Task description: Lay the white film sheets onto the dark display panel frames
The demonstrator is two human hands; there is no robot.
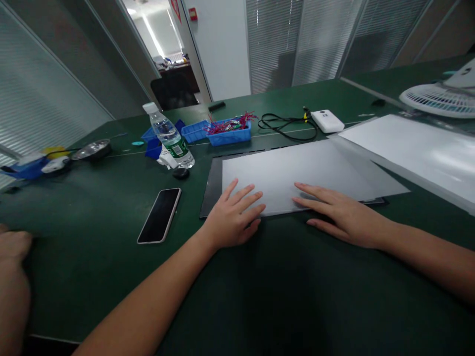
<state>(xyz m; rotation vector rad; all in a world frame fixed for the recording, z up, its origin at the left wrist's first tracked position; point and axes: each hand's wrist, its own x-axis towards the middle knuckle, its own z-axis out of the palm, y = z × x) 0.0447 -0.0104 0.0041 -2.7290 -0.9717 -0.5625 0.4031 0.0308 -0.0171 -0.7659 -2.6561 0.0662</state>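
A white translucent sheet (274,170) lies over a dark flat panel (212,187), whose left strip and a front right corner show from under it. My left hand (233,217) rests with fingers spread on the sheet's front left part, holding nothing. On the front edge, further right, my right hand (339,215) lies with its fingers stretched out and apart, also holding nothing. Beyond the right hand, a larger white sheet or stack (419,153) overlaps the first sheet's right end. A phone (160,216) with a dark screen lies left of my left hand.
A water bottle (171,141) stands behind the phone. Blue trays (230,137), one with red wires, sit at the back beside a black cable (287,123) and a white power bank (327,121). A fan (441,99) is far right. Another person's arm (13,287) rests at left.
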